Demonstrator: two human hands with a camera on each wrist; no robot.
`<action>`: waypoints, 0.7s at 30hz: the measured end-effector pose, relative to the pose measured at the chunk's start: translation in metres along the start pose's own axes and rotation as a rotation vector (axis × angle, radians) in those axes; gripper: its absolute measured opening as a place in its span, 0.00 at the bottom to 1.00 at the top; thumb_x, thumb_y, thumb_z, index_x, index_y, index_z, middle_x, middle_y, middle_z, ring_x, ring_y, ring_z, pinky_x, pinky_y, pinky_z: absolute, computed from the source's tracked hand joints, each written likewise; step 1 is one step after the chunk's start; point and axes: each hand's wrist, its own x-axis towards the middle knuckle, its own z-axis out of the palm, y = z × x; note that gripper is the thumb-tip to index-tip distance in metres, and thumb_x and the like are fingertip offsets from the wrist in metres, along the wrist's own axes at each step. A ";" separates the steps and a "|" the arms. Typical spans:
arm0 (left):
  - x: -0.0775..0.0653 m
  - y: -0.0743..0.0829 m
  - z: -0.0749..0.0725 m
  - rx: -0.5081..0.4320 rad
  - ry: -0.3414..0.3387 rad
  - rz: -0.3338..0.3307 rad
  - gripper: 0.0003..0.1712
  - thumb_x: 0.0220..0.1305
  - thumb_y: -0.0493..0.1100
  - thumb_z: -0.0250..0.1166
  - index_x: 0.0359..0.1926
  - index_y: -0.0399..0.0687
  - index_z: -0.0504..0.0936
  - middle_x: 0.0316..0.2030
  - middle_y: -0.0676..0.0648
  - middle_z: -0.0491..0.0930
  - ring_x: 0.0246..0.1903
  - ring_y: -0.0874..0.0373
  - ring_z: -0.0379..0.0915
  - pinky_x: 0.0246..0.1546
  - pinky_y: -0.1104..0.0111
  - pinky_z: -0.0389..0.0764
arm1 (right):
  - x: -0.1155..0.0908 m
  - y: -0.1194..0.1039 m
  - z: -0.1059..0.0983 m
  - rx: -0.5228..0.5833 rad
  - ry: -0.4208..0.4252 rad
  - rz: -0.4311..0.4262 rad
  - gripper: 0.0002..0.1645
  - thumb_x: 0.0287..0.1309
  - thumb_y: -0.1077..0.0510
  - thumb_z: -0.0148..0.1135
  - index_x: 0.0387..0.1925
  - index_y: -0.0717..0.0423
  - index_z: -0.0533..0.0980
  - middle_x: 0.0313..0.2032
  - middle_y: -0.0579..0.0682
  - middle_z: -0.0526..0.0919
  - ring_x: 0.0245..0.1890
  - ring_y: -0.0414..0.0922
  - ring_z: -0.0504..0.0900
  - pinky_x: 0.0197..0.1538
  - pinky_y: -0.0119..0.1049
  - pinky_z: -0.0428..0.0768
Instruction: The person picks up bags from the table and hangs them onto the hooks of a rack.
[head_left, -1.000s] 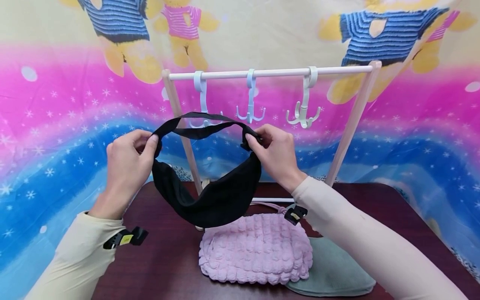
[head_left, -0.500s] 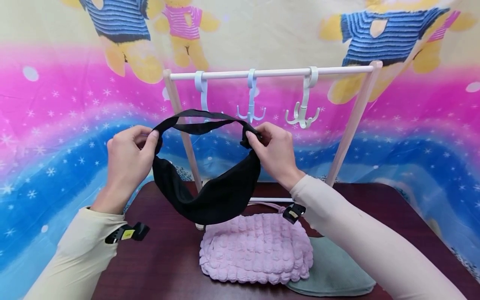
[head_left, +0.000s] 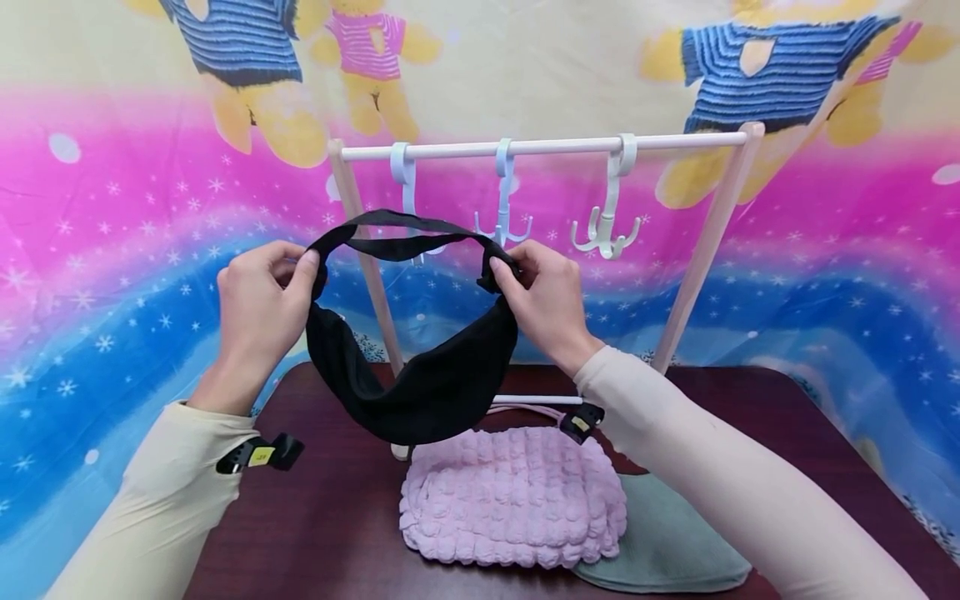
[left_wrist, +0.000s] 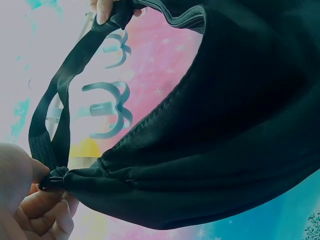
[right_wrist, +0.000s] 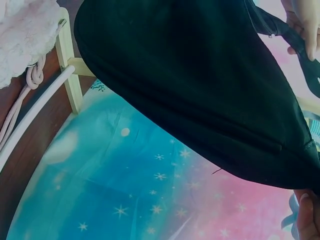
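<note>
A black fabric bag [head_left: 420, 392] with a doubled strap hangs in the air between my hands, its body sagging in a curve. My left hand [head_left: 266, 304] pinches one end where strap meets body, thumb on top. At the opposite end my right hand [head_left: 543, 300] grips the other strap joint the same way. In the left wrist view a zipper [left_wrist: 192, 20] shows along the bag's upper edge, near the far hand. Behind the raised strap stands a rack with a pale rail [head_left: 555, 147]. Hooks hang from it: a left one [head_left: 403, 171], a middle one [head_left: 503, 208] and a right one [head_left: 609, 208].
A pink puffy bag [head_left: 517, 500] lies on the dark red table [head_left: 300, 517] below the black bag. It partly covers a grey-green bag [head_left: 667, 533]. The rack's right leg [head_left: 708, 250] rises behind my right forearm. A printed cloth [head_left: 847, 283] hangs behind everything.
Both hands have risen slightly with the black bag, still gripping its two ends. The strap now sits higher across the left hook. The bags on the table have not moved.
</note>
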 end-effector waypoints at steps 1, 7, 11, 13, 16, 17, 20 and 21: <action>0.001 0.000 0.000 -0.001 0.003 0.000 0.20 0.74 0.51 0.58 0.48 0.41 0.87 0.37 0.39 0.90 0.35 0.46 0.84 0.39 0.69 0.70 | 0.000 0.000 0.001 0.002 0.000 0.001 0.09 0.66 0.58 0.66 0.39 0.63 0.82 0.35 0.57 0.90 0.29 0.45 0.87 0.36 0.35 0.83; 0.004 0.002 0.002 -0.009 0.028 -0.010 0.19 0.74 0.51 0.58 0.47 0.42 0.88 0.37 0.39 0.90 0.35 0.46 0.84 0.38 0.69 0.70 | 0.001 -0.001 0.003 0.004 0.004 0.004 0.09 0.67 0.58 0.65 0.38 0.63 0.82 0.34 0.57 0.89 0.28 0.45 0.85 0.35 0.34 0.82; 0.007 0.004 0.004 -0.008 0.030 -0.017 0.20 0.74 0.52 0.58 0.46 0.42 0.88 0.36 0.39 0.90 0.34 0.46 0.84 0.35 0.71 0.69 | 0.002 -0.001 0.005 0.004 0.004 0.011 0.09 0.67 0.58 0.65 0.38 0.63 0.82 0.34 0.57 0.89 0.27 0.45 0.85 0.34 0.33 0.81; 0.007 0.004 0.004 -0.012 0.028 -0.022 0.20 0.74 0.52 0.58 0.46 0.41 0.88 0.36 0.38 0.90 0.33 0.47 0.83 0.33 0.72 0.69 | 0.003 -0.001 0.006 0.002 0.003 0.013 0.10 0.67 0.58 0.65 0.38 0.63 0.82 0.34 0.57 0.89 0.28 0.45 0.85 0.35 0.34 0.81; 0.007 0.004 0.005 -0.017 0.024 -0.030 0.21 0.74 0.52 0.58 0.47 0.40 0.88 0.37 0.38 0.90 0.33 0.47 0.83 0.32 0.72 0.68 | 0.004 -0.001 0.008 0.002 0.000 0.013 0.10 0.67 0.58 0.65 0.38 0.63 0.82 0.34 0.57 0.89 0.28 0.45 0.85 0.36 0.35 0.82; 0.007 0.004 0.005 -0.018 0.023 -0.032 0.21 0.74 0.52 0.58 0.47 0.40 0.87 0.37 0.38 0.90 0.33 0.47 0.83 0.31 0.73 0.68 | 0.005 -0.001 0.009 0.003 -0.001 0.014 0.10 0.67 0.58 0.65 0.38 0.63 0.82 0.34 0.57 0.89 0.28 0.45 0.85 0.36 0.35 0.82; 0.006 0.003 0.005 -0.017 0.021 -0.031 0.21 0.74 0.53 0.58 0.47 0.40 0.87 0.37 0.37 0.90 0.33 0.46 0.83 0.29 0.74 0.67 | 0.006 -0.002 0.010 0.005 -0.004 0.019 0.10 0.67 0.57 0.65 0.39 0.63 0.82 0.34 0.56 0.89 0.28 0.45 0.85 0.36 0.36 0.82; 0.006 0.003 0.005 -0.018 0.022 -0.031 0.21 0.74 0.53 0.58 0.47 0.40 0.87 0.38 0.37 0.89 0.33 0.46 0.82 0.28 0.75 0.67 | 0.006 -0.002 0.011 0.004 -0.004 0.021 0.10 0.67 0.57 0.65 0.39 0.63 0.82 0.34 0.56 0.89 0.28 0.45 0.85 0.36 0.36 0.82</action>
